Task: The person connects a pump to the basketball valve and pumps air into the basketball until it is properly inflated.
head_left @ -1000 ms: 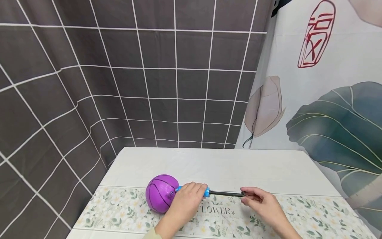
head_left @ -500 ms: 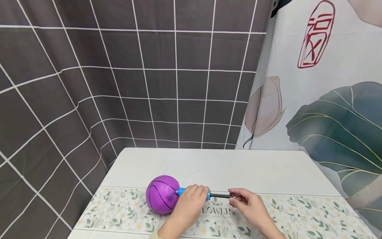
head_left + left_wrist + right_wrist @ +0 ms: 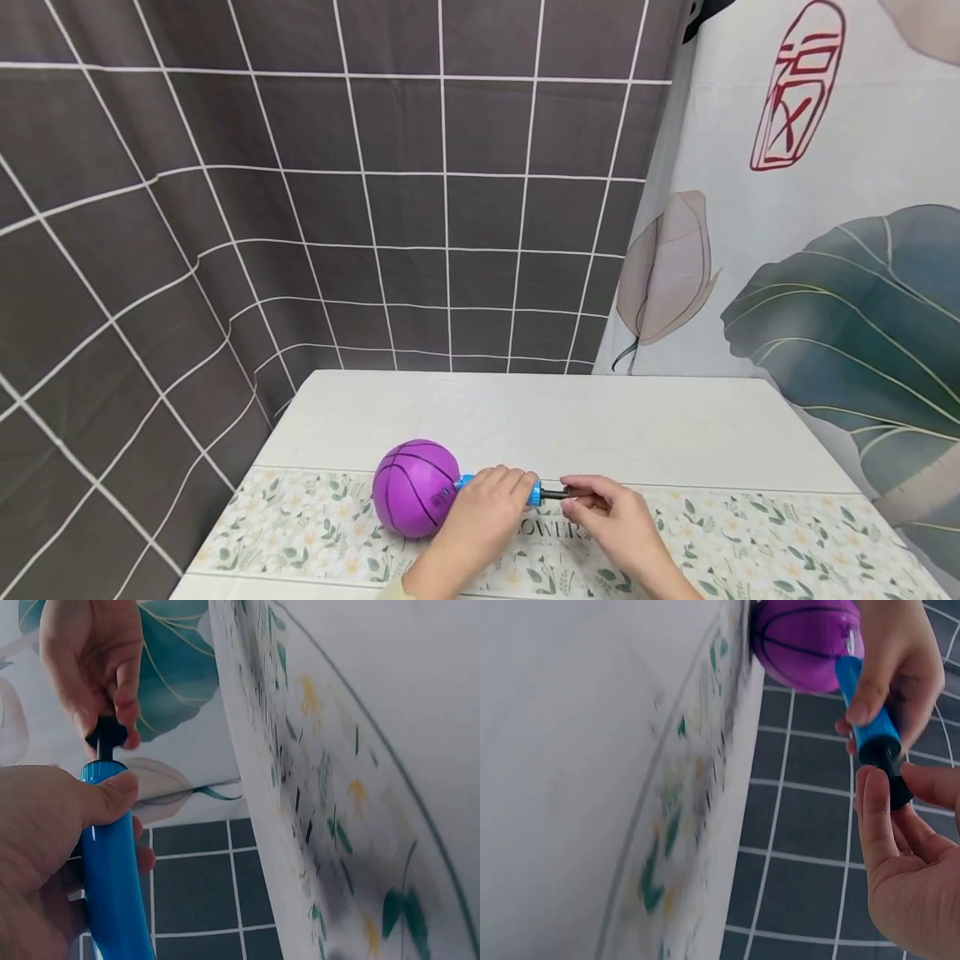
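A purple ball (image 3: 414, 490) with black basketball lines sits on the table at the left. My left hand (image 3: 486, 510) grips the blue barrel of a hand pump (image 3: 114, 877), whose tip meets the ball's right side. In the left wrist view the thumb lies across the barrel near its ribbed end. My right hand (image 3: 611, 515) pinches the pump's black handle (image 3: 900, 793) between thumb and fingers. Only a short piece of the black rod (image 3: 555, 494) shows between barrel and handle. The pump lies roughly level, and the left hand hides its middle in the head view.
The table (image 3: 540, 417) has a white cover with a floral band and printed lettering. Behind it and at the left hangs a dark grey curtain (image 3: 480, 208) with white grid lines. A white cloth with large leaf prints (image 3: 862, 308) hangs at the right.
My right hand has moved left, pushing the handle toward the barrel, and the visible rod has become much shorter. The ball and left hand have shifted slightly right.
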Available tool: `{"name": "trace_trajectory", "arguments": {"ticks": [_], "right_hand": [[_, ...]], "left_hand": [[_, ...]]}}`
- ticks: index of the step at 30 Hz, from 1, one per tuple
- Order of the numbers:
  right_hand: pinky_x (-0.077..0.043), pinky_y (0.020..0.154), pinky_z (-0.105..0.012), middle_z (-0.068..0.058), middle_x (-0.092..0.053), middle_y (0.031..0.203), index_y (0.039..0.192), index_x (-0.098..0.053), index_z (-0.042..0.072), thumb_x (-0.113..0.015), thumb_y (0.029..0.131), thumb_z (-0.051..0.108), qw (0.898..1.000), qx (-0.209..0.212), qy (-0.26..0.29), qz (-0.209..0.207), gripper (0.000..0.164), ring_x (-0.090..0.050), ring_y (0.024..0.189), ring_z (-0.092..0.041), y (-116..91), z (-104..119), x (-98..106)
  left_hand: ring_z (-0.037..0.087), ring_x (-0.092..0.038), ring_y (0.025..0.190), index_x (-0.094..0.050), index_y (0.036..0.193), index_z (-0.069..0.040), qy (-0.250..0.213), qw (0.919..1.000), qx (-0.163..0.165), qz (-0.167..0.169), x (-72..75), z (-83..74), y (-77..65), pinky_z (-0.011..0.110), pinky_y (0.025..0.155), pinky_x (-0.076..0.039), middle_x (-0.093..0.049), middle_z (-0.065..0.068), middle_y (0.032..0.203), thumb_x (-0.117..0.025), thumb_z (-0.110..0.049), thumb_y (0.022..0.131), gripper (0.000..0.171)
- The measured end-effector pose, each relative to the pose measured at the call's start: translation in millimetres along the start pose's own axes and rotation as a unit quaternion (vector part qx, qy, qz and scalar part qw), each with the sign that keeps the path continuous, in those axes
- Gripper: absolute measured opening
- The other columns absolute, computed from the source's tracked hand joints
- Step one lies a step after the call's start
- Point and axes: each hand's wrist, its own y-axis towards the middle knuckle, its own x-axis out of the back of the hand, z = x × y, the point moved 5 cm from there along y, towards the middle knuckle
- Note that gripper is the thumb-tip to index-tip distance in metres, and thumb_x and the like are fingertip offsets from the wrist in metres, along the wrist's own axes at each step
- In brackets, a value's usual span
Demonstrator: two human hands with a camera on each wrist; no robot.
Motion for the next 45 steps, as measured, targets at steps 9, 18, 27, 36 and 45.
{"name": "trace_trajectory", "arguments": {"ticks": [9,18,27,36,45], "right_hand": [[-0.061,0.074,-0.028,-0.009,-0.075,0.096,0.126,-0.068,0.005,-0.074,0.092,0.012,0.998,-0.047,-0.018,-0.028,0.035,-0.074,0.086,-0.021,-2.4,-11.2,37.9],[-0.062,0.076,-0.030,-0.009,-0.075,0.098,0.128,-0.068,0.008,-0.073,0.093,0.016,0.997,-0.064,-0.030,-0.042,0.036,-0.074,0.089,-0.022,-2.0,-12.4,46.8],[-0.062,0.072,-0.028,-0.008,-0.075,0.089,0.121,-0.071,0.003,-0.073,0.091,0.007,0.999,-0.019,-0.022,-0.043,0.031,-0.074,0.079,-0.020,-0.9,-3.3,18.9],[-0.061,0.067,-0.025,-0.010,-0.074,0.089,0.118,-0.070,-0.003,-0.073,0.090,0.003,1.000,0.017,0.000,-0.007,0.028,-0.074,0.076,-0.024,2.0,4.9,-12.3],[-0.060,0.074,-0.022,-0.006,-0.073,0.103,0.117,-0.072,0.003,-0.079,0.087,0.010,1.000,-0.008,0.000,-0.027,0.031,-0.069,0.085,-0.009,1.2,-1.5,7.3]], "left_hand": [[0.014,-0.065,0.103,-0.065,0.124,-0.011,-0.014,0.9996,0.022,0.007,1.1,18.7,-4.9,0.030,0.096,-0.055,-0.070,-0.001,0.113,-0.076,-0.022,0.089,0.038],[0.015,-0.065,0.101,-0.065,0.123,-0.009,-0.008,0.9997,0.024,0.005,2.9,20.3,-3.0,0.030,0.095,-0.055,-0.070,0.000,0.112,-0.073,-0.026,0.092,0.037],[0.015,-0.065,0.102,-0.067,0.122,-0.009,0.009,0.9999,0.014,0.006,0.8,8.9,-0.7,0.031,0.097,-0.055,-0.070,0.000,0.111,-0.079,-0.016,0.085,0.039],[0.014,-0.065,0.101,-0.068,0.120,-0.010,0.000,1.0000,0.002,-0.002,-3.5,-3.9,1.7,0.030,0.096,-0.055,-0.070,-0.001,0.110,-0.081,-0.014,0.081,0.041],[0.010,-0.065,0.097,-0.066,0.120,-0.014,-0.031,0.9993,0.008,-0.017,0.4,10.9,-0.7,0.026,0.090,-0.055,-0.071,-0.004,0.109,-0.077,-0.030,0.088,0.038]]}}
